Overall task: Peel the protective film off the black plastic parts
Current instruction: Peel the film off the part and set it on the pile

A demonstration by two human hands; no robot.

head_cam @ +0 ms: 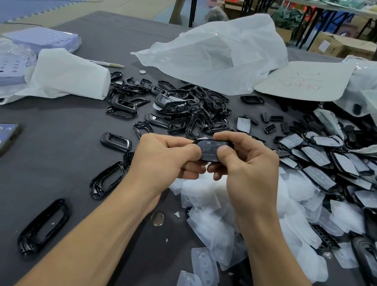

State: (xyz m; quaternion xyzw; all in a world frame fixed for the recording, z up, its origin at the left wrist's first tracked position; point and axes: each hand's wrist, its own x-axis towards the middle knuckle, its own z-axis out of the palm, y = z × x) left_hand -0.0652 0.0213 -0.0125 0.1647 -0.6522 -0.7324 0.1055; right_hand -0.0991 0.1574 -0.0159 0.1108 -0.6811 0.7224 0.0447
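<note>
Pinching one black plastic part between them, both hands hover above the dark table. Left hand curls its fingers round the part's left end; right hand clamps thumb and forefinger on the right end. Peeled film scraps lie just beneath, film-covered parts heaped to the right, bare frames beyond.

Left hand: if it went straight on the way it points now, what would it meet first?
The left hand pinches the black part, so that comes first, then the right hand gripping its other end. Farther on, probably the pile of black frames, though depth is unclear.
</note>
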